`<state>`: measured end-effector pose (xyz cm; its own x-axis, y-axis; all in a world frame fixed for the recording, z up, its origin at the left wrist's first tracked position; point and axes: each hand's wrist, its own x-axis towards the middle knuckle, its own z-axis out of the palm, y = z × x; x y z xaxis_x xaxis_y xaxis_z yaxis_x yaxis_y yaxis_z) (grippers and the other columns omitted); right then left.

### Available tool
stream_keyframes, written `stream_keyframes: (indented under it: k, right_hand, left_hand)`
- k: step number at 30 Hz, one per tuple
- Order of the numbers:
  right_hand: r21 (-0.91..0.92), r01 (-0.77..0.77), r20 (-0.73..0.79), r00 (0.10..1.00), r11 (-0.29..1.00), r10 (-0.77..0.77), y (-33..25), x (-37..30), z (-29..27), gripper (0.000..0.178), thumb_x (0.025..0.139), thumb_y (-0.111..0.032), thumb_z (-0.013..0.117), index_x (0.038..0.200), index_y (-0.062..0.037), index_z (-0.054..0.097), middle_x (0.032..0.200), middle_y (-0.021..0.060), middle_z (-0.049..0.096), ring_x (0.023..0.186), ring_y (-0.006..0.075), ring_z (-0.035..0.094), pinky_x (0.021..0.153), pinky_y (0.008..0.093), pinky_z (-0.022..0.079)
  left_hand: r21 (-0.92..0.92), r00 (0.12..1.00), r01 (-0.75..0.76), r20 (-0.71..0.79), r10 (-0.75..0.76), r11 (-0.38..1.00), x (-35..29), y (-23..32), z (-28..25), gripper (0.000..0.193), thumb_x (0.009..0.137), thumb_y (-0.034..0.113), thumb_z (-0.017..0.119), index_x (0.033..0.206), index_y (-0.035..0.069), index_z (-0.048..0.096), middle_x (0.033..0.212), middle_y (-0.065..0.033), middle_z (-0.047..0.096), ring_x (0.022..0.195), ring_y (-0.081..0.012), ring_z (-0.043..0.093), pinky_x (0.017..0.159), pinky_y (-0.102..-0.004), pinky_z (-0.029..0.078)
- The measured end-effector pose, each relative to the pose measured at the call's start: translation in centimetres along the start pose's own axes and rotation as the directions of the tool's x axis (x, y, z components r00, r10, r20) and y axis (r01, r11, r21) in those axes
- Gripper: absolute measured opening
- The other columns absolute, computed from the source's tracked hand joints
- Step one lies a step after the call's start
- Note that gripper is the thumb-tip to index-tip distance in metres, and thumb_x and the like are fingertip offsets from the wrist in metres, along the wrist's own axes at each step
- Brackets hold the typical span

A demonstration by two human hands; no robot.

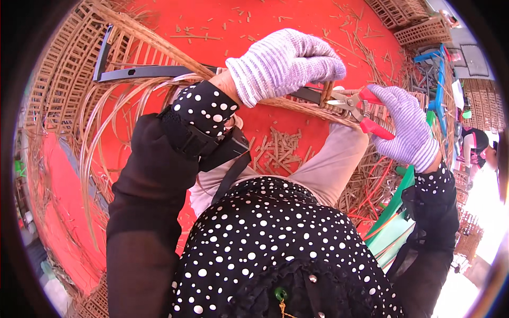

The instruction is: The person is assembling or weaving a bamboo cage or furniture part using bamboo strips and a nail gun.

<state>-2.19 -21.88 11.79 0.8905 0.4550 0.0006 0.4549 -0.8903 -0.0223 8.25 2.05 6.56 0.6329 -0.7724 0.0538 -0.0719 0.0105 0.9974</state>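
Observation:
My right hand (405, 127), in a striped white-and-purple knit glove, is closed round the red handles of pruning shears (347, 103). Their jaws rest against the end of a dark flat bar (306, 95) wrapped and edged with brown wicker strands. My left hand (286, 63), gloved alike, is bent over this same end. Its fingers are curled down onto a short brown strip (328, 90) beside the blades, and the fingertips are partly hidden. Long pale brown strands (101, 122) hang in loops from the piece on the left.
Slatted brown wicker panels (58, 79) curve along the left. Brown offcuts (278, 148) lie scattered over the red floor covering (233, 42) between and beyond my legs. More wicker pieces (424, 32) and a blue frame (440, 79) stand at the right, with a person (474, 146) farther off.

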Motion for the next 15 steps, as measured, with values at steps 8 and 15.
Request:
stream_keyframes:
  k: [8, 15]
  right_hand:
    - [-0.091, 0.011, 0.074, 0.997, 0.996, -0.004, -0.3, -0.6, -0.3, 0.059, 0.061, -0.023, 0.066, 0.116, -0.0089, 0.051, 0.095, 0.0134, 0.060, 0.085, 0.0304, 0.058, 0.078, 0.0393, 0.043]
    - [0.412, -0.581, -0.296, 0.644, 0.702, 0.706, 3.6, -12.7, 1.5, 0.048, 0.075, -0.017, 0.064, 0.116, 0.0022, 0.050, 0.106, 0.0144, 0.058, 0.095, 0.0166, 0.056, 0.083, 0.0294, 0.044]
  left_hand:
    - [0.010, 0.998, -0.011, -0.054, 0.012, 1.000, 0.4, 0.3, -0.2, 0.024, 0.088, 0.021, 0.055, 0.098, 0.001, 0.064, 0.087, -0.0035, 0.065, 0.079, -0.0101, 0.059, 0.074, -0.0254, 0.049]
    - [-0.129, 0.974, -0.146, -0.191, 0.120, 0.981, 2.1, -0.6, -1.1, 0.032, 0.091, 0.023, 0.051, 0.114, 0.001, 0.055, 0.088, -0.0058, 0.064, 0.076, -0.0129, 0.061, 0.072, -0.0249, 0.049]
